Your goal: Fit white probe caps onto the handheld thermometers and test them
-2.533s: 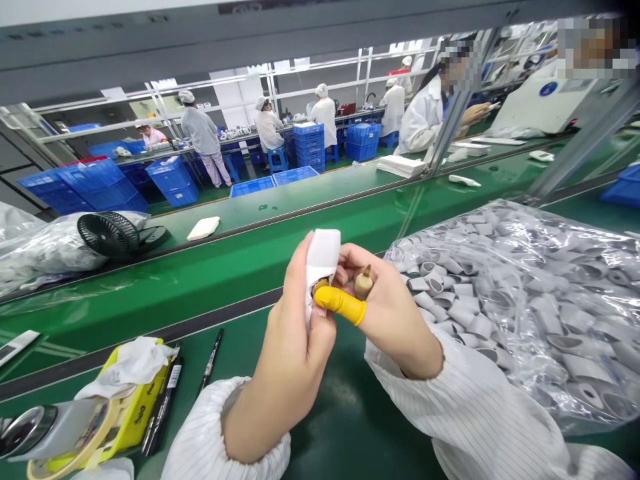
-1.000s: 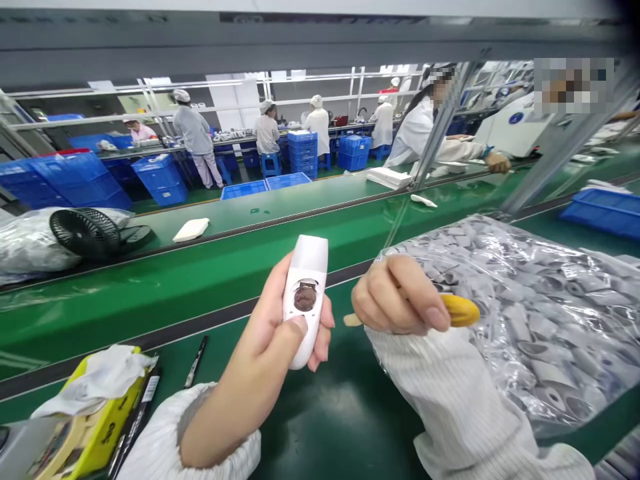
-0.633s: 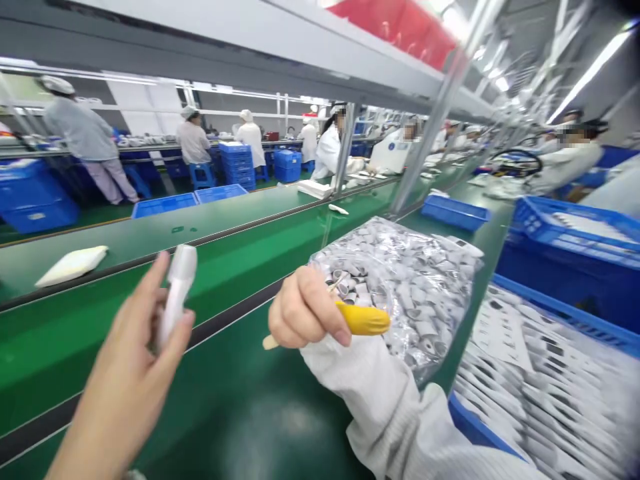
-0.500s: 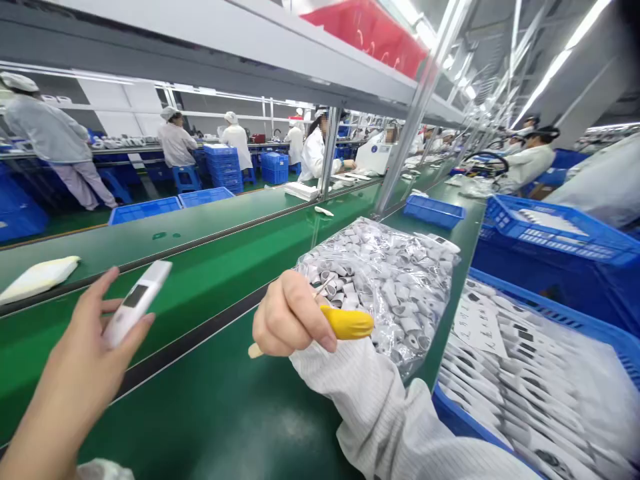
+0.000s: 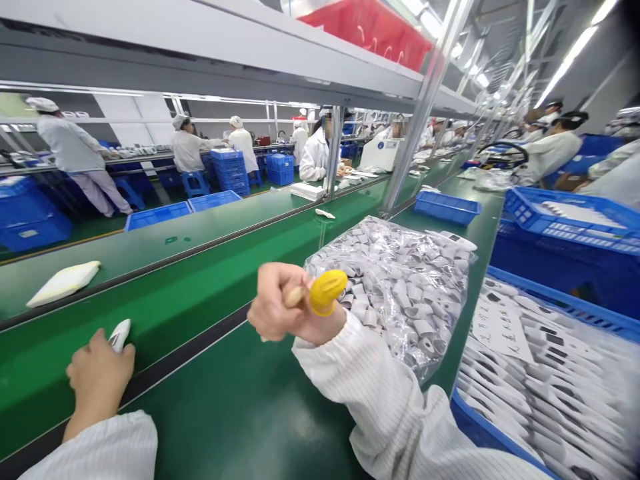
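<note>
At the lower left, my left hand (image 5: 100, 373) is down over the green conveyor belt, its fingers closed round a slim white handheld device (image 5: 120, 335). Only the device's far end shows past my fingers. In the middle, my right hand (image 5: 280, 303) is raised over the bench edge in a loose fist. A yellow finger cot (image 5: 329, 291) covers one of its fingers. From that fist pokes the rounded pale end of a wooden-handled tool (image 5: 294, 295); the rest is hidden. Behind the right hand lies a clear bag of small grey-white tubular parts (image 5: 400, 280).
On the right, a blue crate (image 5: 520, 283) holds many white devices and a handwritten paper. A small blue tray (image 5: 447, 207) sits beyond the bag. A white pad (image 5: 65, 283) lies across the belt at left. Metal posts and a shelf (image 5: 240, 47) stand overhead. Co-workers are further off.
My left hand has moved down onto the belt with the white device, turning back-up. My right wrist has rotated, so the yellow-covered finger points upward and the tool's wooden end faces me.
</note>
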